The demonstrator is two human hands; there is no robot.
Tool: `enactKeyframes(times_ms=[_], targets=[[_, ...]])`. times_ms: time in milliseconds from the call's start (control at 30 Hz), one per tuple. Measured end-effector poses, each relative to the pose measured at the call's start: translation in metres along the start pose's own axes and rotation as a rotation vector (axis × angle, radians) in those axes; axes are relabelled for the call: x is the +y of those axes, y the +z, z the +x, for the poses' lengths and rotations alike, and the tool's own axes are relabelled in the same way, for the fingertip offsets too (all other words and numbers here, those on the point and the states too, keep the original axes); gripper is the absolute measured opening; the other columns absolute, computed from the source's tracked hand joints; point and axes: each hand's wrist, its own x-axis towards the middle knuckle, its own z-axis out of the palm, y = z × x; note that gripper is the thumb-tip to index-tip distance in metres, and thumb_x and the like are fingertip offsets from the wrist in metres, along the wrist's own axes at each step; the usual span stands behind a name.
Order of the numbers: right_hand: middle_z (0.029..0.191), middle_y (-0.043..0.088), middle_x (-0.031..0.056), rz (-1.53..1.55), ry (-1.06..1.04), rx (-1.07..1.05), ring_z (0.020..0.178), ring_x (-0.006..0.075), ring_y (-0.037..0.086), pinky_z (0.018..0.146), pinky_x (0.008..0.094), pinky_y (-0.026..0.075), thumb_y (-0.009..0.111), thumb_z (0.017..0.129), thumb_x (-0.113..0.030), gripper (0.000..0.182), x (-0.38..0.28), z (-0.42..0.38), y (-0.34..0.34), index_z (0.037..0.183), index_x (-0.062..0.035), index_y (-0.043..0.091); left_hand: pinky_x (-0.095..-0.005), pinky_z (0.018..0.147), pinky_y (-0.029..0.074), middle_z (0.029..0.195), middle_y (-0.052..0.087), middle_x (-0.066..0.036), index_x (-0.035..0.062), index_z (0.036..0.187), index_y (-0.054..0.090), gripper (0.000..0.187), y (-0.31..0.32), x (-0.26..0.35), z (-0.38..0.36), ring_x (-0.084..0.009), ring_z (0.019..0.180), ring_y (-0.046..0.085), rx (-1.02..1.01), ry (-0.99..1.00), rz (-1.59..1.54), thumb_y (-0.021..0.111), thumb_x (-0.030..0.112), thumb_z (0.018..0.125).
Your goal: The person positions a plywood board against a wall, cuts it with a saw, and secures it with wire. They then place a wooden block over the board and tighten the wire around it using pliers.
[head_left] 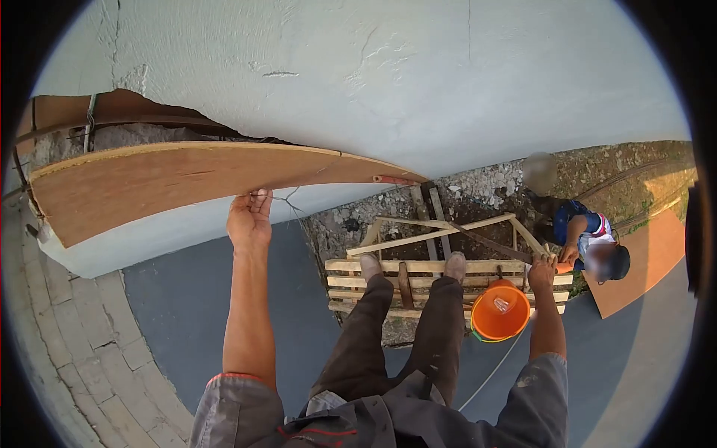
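Note:
My left hand (pixel 250 222) is raised at the lower edge of a long brown plywood panel (pixel 172 175) against the wall. Its fingers are closed on a thin wire (pixel 290 200), whose loose ends branch out to the right. Down at the right, my right hand (pixel 542 273) is wrapped round the handle end of a handsaw (pixel 489 243). The saw's rusty blade points up and left across a wooden frame (pixel 433 237). Just below that hand, an orange bucket (pixel 482 322) sits by the slatted wooden platform (pixel 351 282), with something clear inside it.
My feet stand on the platform's slats. A co-worker (pixel 590 235) in a dark cap is low at the right, close to my right hand, beside a plywood sheet (pixel 646 261). Rubble (pixel 485 183) lies along the wall (pixel 448 75). Broken wall and rods show at the upper left.

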Motion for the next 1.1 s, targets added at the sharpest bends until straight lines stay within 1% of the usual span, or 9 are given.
enactKeyframes(times_ms=[200, 267, 367, 567, 667, 800, 867, 900, 1100], targets=[[0.107, 0.057, 0.022, 0.217, -0.226, 0.445, 0.108, 0.0411, 0.053, 0.105, 0.0558, 0.035, 0.058, 0.084, -0.009, 0.031, -0.005, -0.026, -0.017, 0.114, -0.0031, 0.058, -0.0433, 0.097, 0.055, 0.096, 0.061, -0.013, -0.0077, 0.109, 0.056, 0.021, -0.002, -0.004, 0.005, -0.0246, 0.085, 0.063, 0.082, -0.137, -0.052, 0.043, 0.002, 0.095], [0.108, 0.057, 0.0213, 0.287, -0.24, 0.287, 0.108, 0.0405, 0.053, 0.101, 0.0546, 0.038, 0.059, 0.084, -0.009, 0.033, -0.017, -0.041, -0.049, 0.117, -0.0037, 0.055, -0.0428, 0.096, 0.055, 0.093, 0.062, -0.012, -0.0067, 0.107, 0.058, 0.021, -0.008, -0.009, 0.01, -0.0243, 0.084, 0.064, 0.021, -0.157, -0.041, 0.043, 0.001, 0.094], [0.114, 0.06, 0.0232, 0.426, -0.302, 0.288, 0.111, 0.0425, 0.053, 0.098, 0.0529, 0.041, 0.06, 0.085, -0.007, 0.037, -0.045, -0.073, -0.093, 0.12, -0.004, 0.052, -0.0414, 0.093, 0.056, 0.09, 0.064, -0.01, -0.0031, 0.107, 0.059, 0.023, -0.011, -0.018, 0.02, -0.0238, 0.082, 0.064, -0.065, -0.171, -0.025, 0.042, 0.0, 0.093], [0.096, 0.065, 0.0207, 0.65, -0.503, 0.331, 0.085, 0.0418, 0.064, 0.072, 0.0492, 0.052, 0.064, 0.088, -0.015, 0.032, -0.094, -0.145, -0.151, 0.117, -0.0041, 0.054, -0.0395, 0.087, 0.058, 0.089, 0.065, -0.008, 0.0017, 0.104, 0.062, 0.023, -0.008, -0.025, 0.027, -0.0227, 0.078, 0.064, -0.082, -0.214, -0.011, 0.042, -0.001, 0.093], [0.092, 0.066, 0.0207, 0.72, -0.501, 0.285, 0.082, 0.0425, 0.064, 0.07, 0.0468, 0.053, 0.064, 0.088, -0.011, 0.03, -0.111, -0.18, -0.175, 0.116, -0.0043, 0.055, -0.0398, 0.085, 0.058, 0.087, 0.064, -0.007, 0.0028, 0.099, 0.062, 0.02, -0.01, -0.029, 0.03, -0.0216, 0.077, 0.064, -0.084, -0.244, -0.022, 0.043, -0.001, 0.094], [0.099, 0.067, 0.0209, 0.825, -0.542, 0.19, 0.089, 0.0405, 0.066, 0.077, 0.0439, 0.053, 0.064, 0.089, -0.009, 0.032, -0.121, -0.211, -0.216, 0.12, -0.0014, 0.058, -0.0383, 0.071, 0.061, 0.082, 0.064, -0.008, 0.0042, 0.097, 0.058, 0.015, -0.005, -0.039, 0.036, -0.0217, 0.064, 0.065, -0.074, -0.252, -0.038, 0.045, -0.002, 0.094], [0.099, 0.068, 0.0203, 0.914, -0.658, 0.264, 0.09, 0.035, 0.068, 0.076, 0.0412, 0.053, 0.065, 0.089, -0.009, 0.033, -0.121, -0.215, -0.217, 0.12, 0.0004, 0.059, -0.0382, 0.067, 0.061, 0.081, 0.064, -0.009, 0.0031, 0.097, 0.057, 0.013, 0.002, -0.039, 0.029, -0.0219, 0.062, 0.066, -0.025, -0.246, -0.051, 0.046, -0.003, 0.093], [0.108, 0.067, 0.0245, 0.973, -0.478, 0.053, 0.101, 0.0377, 0.067, 0.085, 0.0372, 0.053, 0.067, 0.086, -0.007, 0.033, -0.117, -0.218, -0.215, 0.117, 0.0034, 0.061, -0.0376, 0.064, 0.061, 0.079, 0.063, -0.009, 0.0023, 0.096, 0.056, 0.011, 0.006, -0.037, 0.023, -0.0218, 0.062, 0.066, -0.006, -0.233, -0.058, 0.047, -0.003, 0.093], [0.11, 0.068, 0.0225, 0.947, -0.619, 0.09, 0.105, 0.0336, 0.067, 0.088, 0.0356, 0.052, 0.065, 0.086, -0.002, 0.036, -0.133, -0.252, -0.293, 0.122, 0.0012, 0.061, -0.0353, 0.058, 0.059, 0.076, 0.063, -0.01, 0.0011, 0.092, 0.054, 0.006, 0.019, -0.041, 0.012, -0.0212, 0.056, 0.065, 0.068, -0.142, -0.073, 0.049, -0.003, 0.092]])
